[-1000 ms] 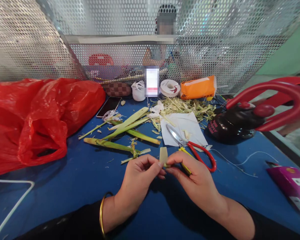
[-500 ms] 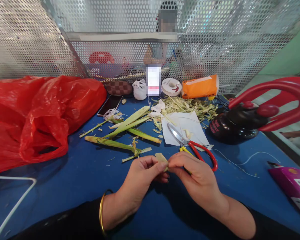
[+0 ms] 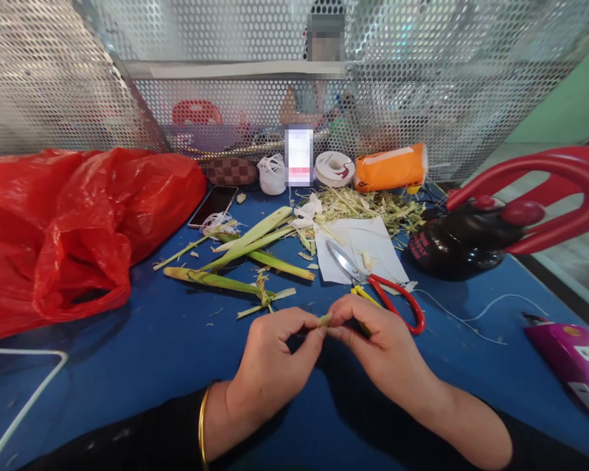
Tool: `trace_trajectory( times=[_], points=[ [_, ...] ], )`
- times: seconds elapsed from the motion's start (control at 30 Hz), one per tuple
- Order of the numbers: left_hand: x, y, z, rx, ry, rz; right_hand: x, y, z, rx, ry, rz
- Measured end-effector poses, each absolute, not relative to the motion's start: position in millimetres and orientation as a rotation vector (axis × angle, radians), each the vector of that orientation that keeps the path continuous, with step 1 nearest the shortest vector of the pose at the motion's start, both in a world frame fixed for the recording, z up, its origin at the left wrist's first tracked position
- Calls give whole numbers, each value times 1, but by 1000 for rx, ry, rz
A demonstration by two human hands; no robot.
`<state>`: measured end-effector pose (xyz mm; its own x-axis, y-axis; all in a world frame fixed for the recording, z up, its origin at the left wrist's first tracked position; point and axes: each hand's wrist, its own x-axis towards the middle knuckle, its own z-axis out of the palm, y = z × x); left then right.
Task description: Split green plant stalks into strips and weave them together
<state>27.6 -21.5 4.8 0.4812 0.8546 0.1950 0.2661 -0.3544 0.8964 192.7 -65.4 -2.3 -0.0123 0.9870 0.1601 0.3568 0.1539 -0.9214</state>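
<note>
Between the fingertips of both hands is a small pale-green piece of plant leaf (image 3: 325, 320), mostly covered by the fingers. My left hand (image 3: 279, 353), with a gold bangle at the wrist, pinches its left end. Its right end is pinched by my right hand (image 3: 380, 347). Just beyond the right hand lie red-handled scissors (image 3: 397, 294), blades on a white paper sheet (image 3: 336, 265). Yellow handles (image 3: 366, 294) of another tool show partly behind the right fingers. Long green leaf stalks (image 3: 226, 281) lie ahead of the left hand.
A red plastic bag (image 3: 88, 229) fills the left side. Shredded plant strips (image 3: 368, 206) are heaped behind the paper, near a spool (image 3: 334, 169) and a lit phone (image 3: 299, 154). A black jug (image 3: 461, 245) and a purple power strip (image 3: 569, 363) stand right. Someone sits behind the perforated screen.
My left hand has turned over the leaf piece, its fingers now pinching from above. Less of the piece shows than before. The right hand stays almost in place.
</note>
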Motion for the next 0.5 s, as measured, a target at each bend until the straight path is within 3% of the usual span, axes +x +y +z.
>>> trace_trajectory(
  times=[0.2,0.5],
  points=[
    [26,-21,5,1878,929,816,195,-62,-1,-1418,-1438,970],
    [29,-14,15,1228,928,679,191,-63,2,-1294,-1407,813]
  ],
)
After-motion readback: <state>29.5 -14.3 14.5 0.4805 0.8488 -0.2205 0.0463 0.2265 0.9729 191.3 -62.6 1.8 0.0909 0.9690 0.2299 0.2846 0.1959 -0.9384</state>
